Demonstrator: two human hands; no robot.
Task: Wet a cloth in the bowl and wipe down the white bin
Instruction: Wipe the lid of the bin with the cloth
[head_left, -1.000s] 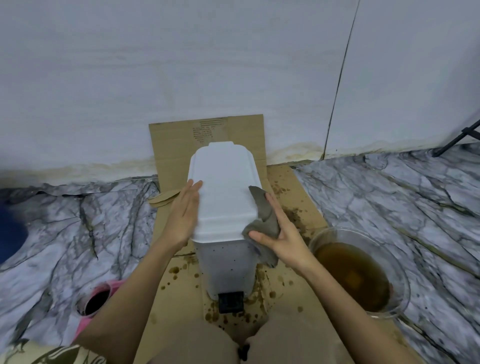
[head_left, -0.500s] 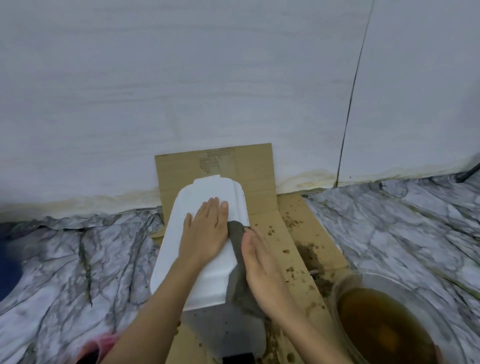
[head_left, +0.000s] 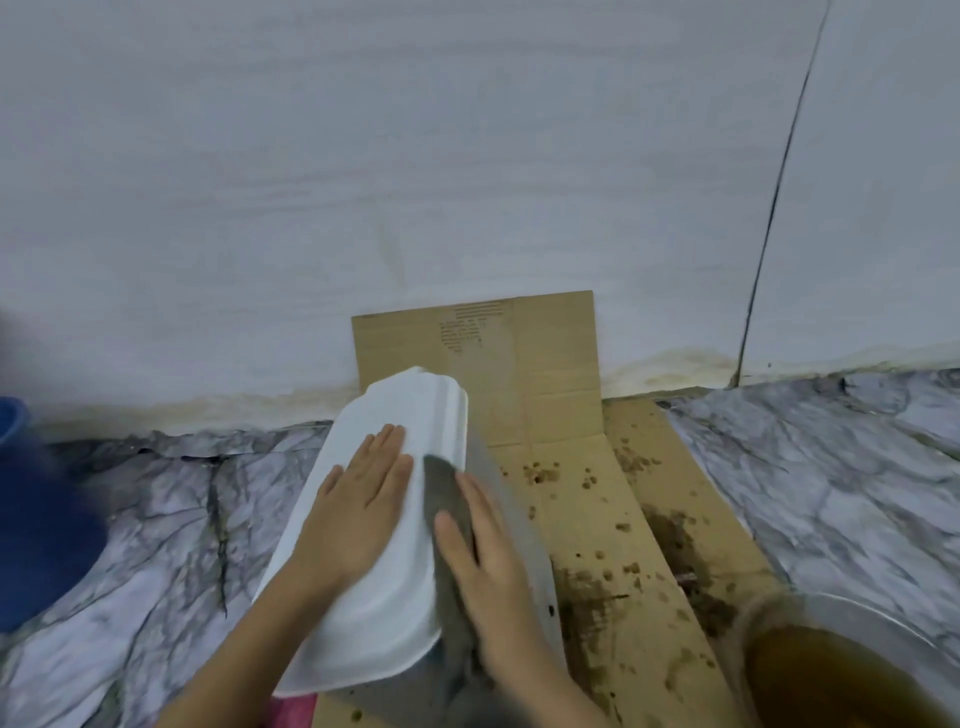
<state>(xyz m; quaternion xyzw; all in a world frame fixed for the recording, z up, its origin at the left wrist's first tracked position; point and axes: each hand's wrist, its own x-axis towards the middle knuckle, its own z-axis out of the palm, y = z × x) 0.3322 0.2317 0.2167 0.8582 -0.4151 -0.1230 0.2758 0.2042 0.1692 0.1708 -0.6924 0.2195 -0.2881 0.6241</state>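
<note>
The white bin (head_left: 387, 618) stands on stained cardboard, tipped over to the left so its lid faces me. My left hand (head_left: 358, 512) lies flat on the lid with straight fingers. My right hand (head_left: 485, 558) presses a grey cloth (head_left: 448, 514) against the bin's right side, fingers straight and thumb on the lid edge. The cloth hangs down under my palm. A clear bowl (head_left: 769, 618) of brown water sits at the lower right, partly cut off by the frame.
Spattered cardboard (head_left: 587, 499) covers the floor and leans on the white wall behind the bin. Marble-patterned floor (head_left: 156, 519) lies on both sides. A blue object (head_left: 31, 519) sits at the left edge. Something pink (head_left: 291, 712) shows below the bin.
The bin has tipped leftward. My left hand moved from the lid's left edge onto its top. My right hand slid the cloth up along the right side. The view has risen.
</note>
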